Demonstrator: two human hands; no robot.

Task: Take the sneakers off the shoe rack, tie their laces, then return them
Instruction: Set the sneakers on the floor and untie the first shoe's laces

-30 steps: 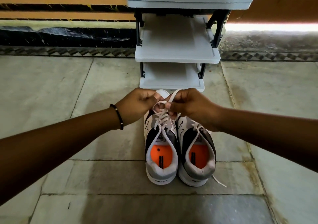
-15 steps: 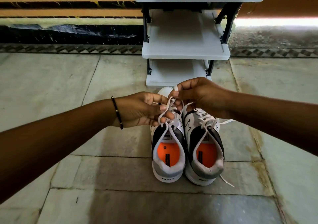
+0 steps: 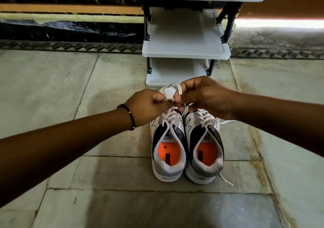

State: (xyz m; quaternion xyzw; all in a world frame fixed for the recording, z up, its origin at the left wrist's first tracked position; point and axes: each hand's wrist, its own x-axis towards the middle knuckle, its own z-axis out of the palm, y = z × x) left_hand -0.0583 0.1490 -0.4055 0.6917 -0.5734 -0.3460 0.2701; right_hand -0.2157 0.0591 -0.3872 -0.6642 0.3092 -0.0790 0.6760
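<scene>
Nearest, at six o'clock, the pale grey stone-tiled floor [image 3: 122, 208] is seen bare, with one loose lace end trailing off the heel of the right-hand shoe. Just beyond it the pair of white, black and grey sneakers with orange insoles [image 3: 185, 145] is set side by side, heels toward the camera, touching. Over the left shoe's tongue, the white flat laces [image 3: 171, 94] are now held up as a loop between both hands. Half a second ago the left hand [image 3: 149, 106] was spread below the lace; now its fingers are pinched shut on the lace, while the right hand [image 3: 208, 96] has been brought back down level, fingers closed on the loop's other side. A bow, it seems, is being formed on the left shoe; the right shoe's laces look untied. At twelve o'clock the light grey plastic shoe rack [image 3: 185, 52] is waiting, its shelves unoccupied for the return.
</scene>
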